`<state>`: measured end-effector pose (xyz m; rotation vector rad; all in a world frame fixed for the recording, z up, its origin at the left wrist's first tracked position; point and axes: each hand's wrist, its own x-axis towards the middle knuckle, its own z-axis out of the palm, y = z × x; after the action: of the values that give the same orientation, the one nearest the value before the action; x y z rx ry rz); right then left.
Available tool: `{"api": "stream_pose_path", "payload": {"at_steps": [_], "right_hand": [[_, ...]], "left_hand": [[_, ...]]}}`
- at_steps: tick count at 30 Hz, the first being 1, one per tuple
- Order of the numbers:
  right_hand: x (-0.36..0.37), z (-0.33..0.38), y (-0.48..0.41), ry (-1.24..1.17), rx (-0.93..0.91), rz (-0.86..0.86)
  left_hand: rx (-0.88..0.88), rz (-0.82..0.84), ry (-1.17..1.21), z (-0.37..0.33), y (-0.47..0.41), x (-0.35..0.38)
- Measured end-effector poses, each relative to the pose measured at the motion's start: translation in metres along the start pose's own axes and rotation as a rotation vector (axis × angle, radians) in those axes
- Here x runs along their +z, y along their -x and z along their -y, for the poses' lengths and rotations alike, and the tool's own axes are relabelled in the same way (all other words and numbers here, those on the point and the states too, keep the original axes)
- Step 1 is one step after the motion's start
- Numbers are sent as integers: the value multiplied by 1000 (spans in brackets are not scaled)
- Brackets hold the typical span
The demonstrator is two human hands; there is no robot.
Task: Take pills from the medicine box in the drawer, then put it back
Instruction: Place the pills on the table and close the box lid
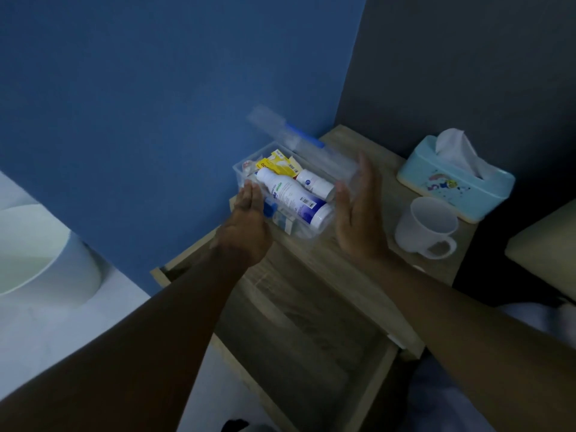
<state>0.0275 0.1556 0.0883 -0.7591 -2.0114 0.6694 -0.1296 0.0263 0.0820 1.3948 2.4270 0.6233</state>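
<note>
A clear plastic medicine box point(241, 173) stands on top of the wooden nightstand point(367, 157), its lid point(299, 145) raised toward the back. Inside lie a large white spray bottle point(290, 199), a smaller white bottle point(314, 183) and yellow packets point(277, 162). My left hand point(249, 226) is at the box's left side, fingers straight and apart, touching or nearly touching the wall. My right hand point(358, 213) is held flat by the box's right side, palm toward it. Neither hand holds anything. Below the hands the drawer point(305, 338) is pulled out and looks bare inside.
A white mug point(427, 229) stands right of my right hand. Behind it sits a light blue tissue box point(455, 179). A blue wall rises at the back left. A white round bin point(40, 254) stands on the floor at the left. A bed edge point(542, 247) is at right.
</note>
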Motion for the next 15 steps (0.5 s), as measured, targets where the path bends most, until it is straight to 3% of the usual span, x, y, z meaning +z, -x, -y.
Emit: {"api": "stream_pose_path", "payload": {"at_steps": [5, 10, 15], "right_hand": [[1, 1, 24, 43, -122, 144], [1, 7, 31, 387, -141, 252], [9, 15, 16, 521, -182, 313]], "left_hand": [[-116, -1, 39, 8, 8, 9], [-203, -118, 134, 9, 6, 11], [-228, -150, 261, 1, -2, 13]]}}
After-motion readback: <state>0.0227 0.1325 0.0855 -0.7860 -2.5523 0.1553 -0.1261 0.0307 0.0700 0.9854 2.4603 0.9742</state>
